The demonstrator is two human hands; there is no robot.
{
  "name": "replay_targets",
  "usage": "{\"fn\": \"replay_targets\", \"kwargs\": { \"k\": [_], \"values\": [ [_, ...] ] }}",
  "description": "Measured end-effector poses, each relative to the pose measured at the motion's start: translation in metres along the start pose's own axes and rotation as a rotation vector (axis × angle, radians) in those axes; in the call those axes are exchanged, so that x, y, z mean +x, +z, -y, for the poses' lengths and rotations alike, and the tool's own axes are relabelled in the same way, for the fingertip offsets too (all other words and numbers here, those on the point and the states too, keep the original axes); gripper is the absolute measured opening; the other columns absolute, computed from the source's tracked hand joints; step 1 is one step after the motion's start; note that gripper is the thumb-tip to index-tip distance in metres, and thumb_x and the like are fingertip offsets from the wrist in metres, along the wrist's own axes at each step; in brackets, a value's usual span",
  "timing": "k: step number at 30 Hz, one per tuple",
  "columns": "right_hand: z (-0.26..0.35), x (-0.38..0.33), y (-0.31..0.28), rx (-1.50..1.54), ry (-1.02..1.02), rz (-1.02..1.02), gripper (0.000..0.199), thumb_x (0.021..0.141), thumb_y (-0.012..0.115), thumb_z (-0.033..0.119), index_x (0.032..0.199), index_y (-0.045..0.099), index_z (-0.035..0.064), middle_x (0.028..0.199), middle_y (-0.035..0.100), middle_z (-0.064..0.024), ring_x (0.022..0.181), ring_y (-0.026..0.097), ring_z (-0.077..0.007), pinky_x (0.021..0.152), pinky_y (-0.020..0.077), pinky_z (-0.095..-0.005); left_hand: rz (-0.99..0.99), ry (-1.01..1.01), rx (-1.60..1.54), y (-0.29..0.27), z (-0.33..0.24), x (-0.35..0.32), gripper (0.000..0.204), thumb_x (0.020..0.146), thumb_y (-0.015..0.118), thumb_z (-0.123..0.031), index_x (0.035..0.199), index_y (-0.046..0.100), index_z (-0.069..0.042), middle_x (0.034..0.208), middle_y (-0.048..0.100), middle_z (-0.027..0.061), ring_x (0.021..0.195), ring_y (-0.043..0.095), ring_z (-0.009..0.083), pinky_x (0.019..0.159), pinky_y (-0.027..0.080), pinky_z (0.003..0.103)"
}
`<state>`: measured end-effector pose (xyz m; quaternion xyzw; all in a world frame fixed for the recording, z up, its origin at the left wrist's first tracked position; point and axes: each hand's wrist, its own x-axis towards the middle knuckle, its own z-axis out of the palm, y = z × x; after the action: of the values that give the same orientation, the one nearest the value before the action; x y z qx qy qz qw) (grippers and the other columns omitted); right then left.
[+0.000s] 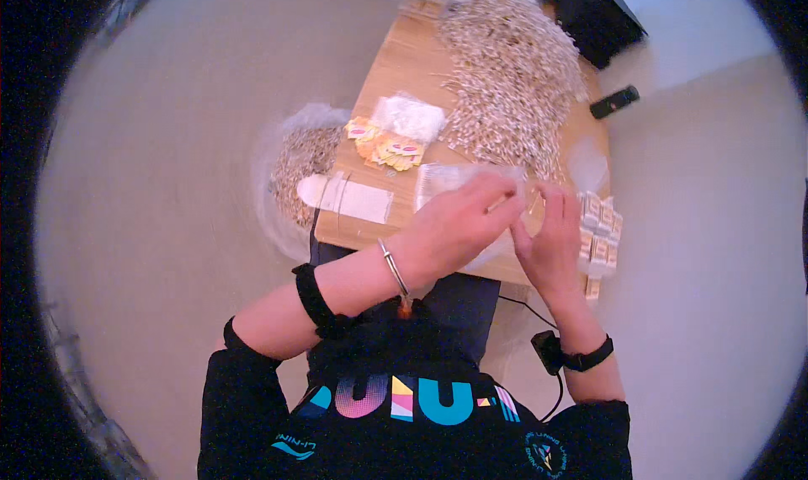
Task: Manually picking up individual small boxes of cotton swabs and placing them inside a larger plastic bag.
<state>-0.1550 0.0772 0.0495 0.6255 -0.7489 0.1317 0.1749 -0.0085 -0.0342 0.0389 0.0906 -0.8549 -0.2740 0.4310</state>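
Over the near part of the wooden table (387,67), my left hand (463,223) is closed, thumb and fingertips drawn together. My right hand (549,240) faces it a short way off, with its thumb and fingers curled toward each other. Something thin and see-through seems to lie between the fingertips, too small and blurred to name. Beneath and beyond my left hand lies clear plastic film or bags (433,179). A big heap of small, pale, stick-like pieces (509,76) covers the far part of the table, close beyond both hands.
Left of my hands are yellow-orange cards (396,150), a white packet (410,116) and a white round-ended strip (358,200). Small wrapped boxes (599,236) are stacked at the right edge. A clear bag of pieces (290,164) stands left; a black box (598,17) and black cylinder (614,101) are far right.
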Motion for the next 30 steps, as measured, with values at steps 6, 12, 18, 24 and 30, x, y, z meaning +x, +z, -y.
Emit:
{"fn": "replay_targets", "kwargs": {
  "k": [6, 12, 18, 24, 30],
  "values": [
    [-0.006, -0.035, 0.036, 0.740, 0.748, 0.518, 0.058, 0.076, 0.066, 0.020, 0.124, 0.039, 0.0032, 0.083, 0.060, -0.0153, 0.080, 0.060, -0.0318, 0.072, 0.0468, -0.0411, 0.951, -0.025, 0.176, 0.043, 0.013, 0.020, 0.019, 0.073, 0.055, -0.003, 0.090, 0.063, 0.000, 0.090, 0.062, 0.0171, 0.087, 0.062, 0.0321, 0.075, 0.051, 0.038],
    [0.003, -0.033, 0.054, 1.080, 0.672, 0.361, 0.050, 0.083, 0.055, 0.008, 0.127, 0.032, -0.0007, 0.064, 0.055, -0.0033, 0.058, 0.053, -0.0095, 0.053, 0.0428, -0.0251, 1.336, -0.011, 0.561, 0.085, 0.070, -0.001, 0.016, 0.075, 0.061, -0.013, 0.085, 0.069, -0.003, 0.086, 0.067, 0.0171, 0.085, 0.065, 0.0286, 0.077, 0.050, 0.036],
    [-0.001, -0.028, 0.048, 1.428, 0.639, 0.365, 0.052, 0.085, 0.054, 0.004, 0.131, 0.030, 0.0029, 0.069, 0.054, -0.0015, 0.059, 0.050, -0.0073, 0.053, 0.0421, -0.0235, 1.229, -0.254, 0.578, 0.094, 0.093, -0.011, 0.020, 0.072, 0.062, -0.022, 0.081, 0.069, -0.005, 0.084, 0.067, 0.0147, 0.084, 0.064, 0.0319, 0.075, 0.049, 0.041],
    [-0.013, -0.014, 0.023, 1.683, 0.588, 0.300, 0.057, 0.082, 0.054, 0.002, 0.133, 0.029, 0.0019, 0.067, 0.052, 0.0025, 0.061, 0.050, -0.0055, 0.056, 0.0414, -0.0211, 1.065, -0.351, 0.406, 0.084, 0.087, 0.004, 0.024, 0.076, 0.062, -0.019, 0.096, 0.069, -0.008, 0.098, 0.066, 0.0152, 0.093, 0.063, 0.0298, 0.078, 0.049, 0.040],
    [-0.012, -0.018, 0.021, 1.753, 0.544, 0.456, 0.059, 0.083, 0.054, 0.003, 0.135, 0.028, 0.0028, 0.068, 0.051, 0.0030, 0.060, 0.049, -0.0049, 0.055, 0.0404, -0.0208, 0.983, -0.621, 0.359, 0.077, 0.082, 0.007, 0.032, 0.068, 0.071, -0.021, 0.097, 0.064, -0.010, 0.094, 0.065, 0.0138, 0.090, 0.061, 0.0288, 0.075, 0.048, 0.038]
  ]
}}
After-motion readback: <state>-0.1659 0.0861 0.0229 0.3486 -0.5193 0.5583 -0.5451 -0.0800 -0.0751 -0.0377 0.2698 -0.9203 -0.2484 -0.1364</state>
